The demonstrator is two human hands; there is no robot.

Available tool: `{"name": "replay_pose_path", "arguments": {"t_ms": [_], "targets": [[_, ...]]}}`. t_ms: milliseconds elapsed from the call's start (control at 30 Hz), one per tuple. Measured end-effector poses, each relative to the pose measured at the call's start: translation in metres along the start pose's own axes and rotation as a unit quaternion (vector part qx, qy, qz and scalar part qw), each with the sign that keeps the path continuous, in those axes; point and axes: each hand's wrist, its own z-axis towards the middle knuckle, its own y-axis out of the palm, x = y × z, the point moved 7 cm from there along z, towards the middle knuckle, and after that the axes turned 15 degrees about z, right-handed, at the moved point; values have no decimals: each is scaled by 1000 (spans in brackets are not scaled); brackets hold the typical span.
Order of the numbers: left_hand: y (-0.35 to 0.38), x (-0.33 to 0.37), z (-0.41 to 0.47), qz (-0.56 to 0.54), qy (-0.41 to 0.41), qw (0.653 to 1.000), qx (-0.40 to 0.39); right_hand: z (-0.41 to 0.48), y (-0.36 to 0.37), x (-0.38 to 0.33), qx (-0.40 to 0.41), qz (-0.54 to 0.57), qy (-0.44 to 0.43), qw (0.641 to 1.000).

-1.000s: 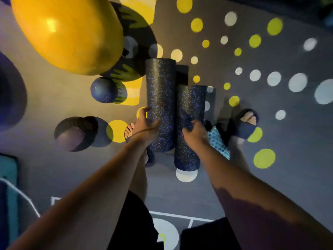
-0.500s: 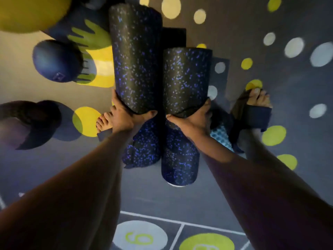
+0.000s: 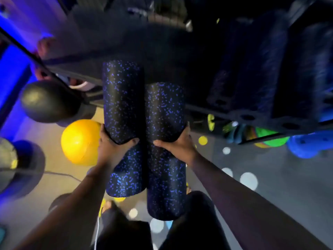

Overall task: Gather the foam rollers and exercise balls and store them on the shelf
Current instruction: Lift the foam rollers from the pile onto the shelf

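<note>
While both were held aloft, left hand (image 3: 111, 148): curled round left foam roller (image 3: 122, 105).
Right hand (image 3: 178, 147): curled round right foam roller (image 3: 164, 114).
Shelf (image 3: 261, 120): its front edge might have knocked one loose.

My view is dim, with a saturated blue glow at upper left. The shelf (image 3: 261, 120) at upper right smears with motion blur; a sheen marks the yellow ball (image 3: 79, 143).

Dark shelf (image 3: 255, 117) w/ round holes runs across the top, blurred. Below the shelf: grey floor (image 3: 297, 192) w/ white & yellow dots. Left of the shelf the floor is a tan patch (image 3: 52, 159). Farther left, prob. a wall (image 3: 14, 76), glowing bright blue. Room dim overall.
</note>
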Motion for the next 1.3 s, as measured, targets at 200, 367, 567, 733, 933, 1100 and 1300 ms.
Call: {"name": "replay_pose_path", "arguments": {"t_ms": [200, 367, 567, 733, 933, 1100, 1300], "targets": [[4, 156, -29, -51, 89, 994, -40, -6, -135, -95, 98, -44, 40, 993], [35, 221, -8, -93, 64, 988, -102, 23, -224, -146, 208, -57, 47, 975], [76, 272, 34, -89, 27, 976, -195, 54, -325, -199, 324, -72, 41, 943], [108, 323, 49, -58, 143, 970, -189, 45, -354, -197, 444, -107, -43, 889], [175, 273, 48, 80, 111, 940, -311, 1, -347, -147, 486, -185, -12, 854], [209, 253, 38, 152, 70, 928, -331, -3, -350, -100, 362, -133, 122, 915], [220, 254, 35, 165, 76, 934, -307, -10, -360, -73, 388, -41, 80, 917]]}}
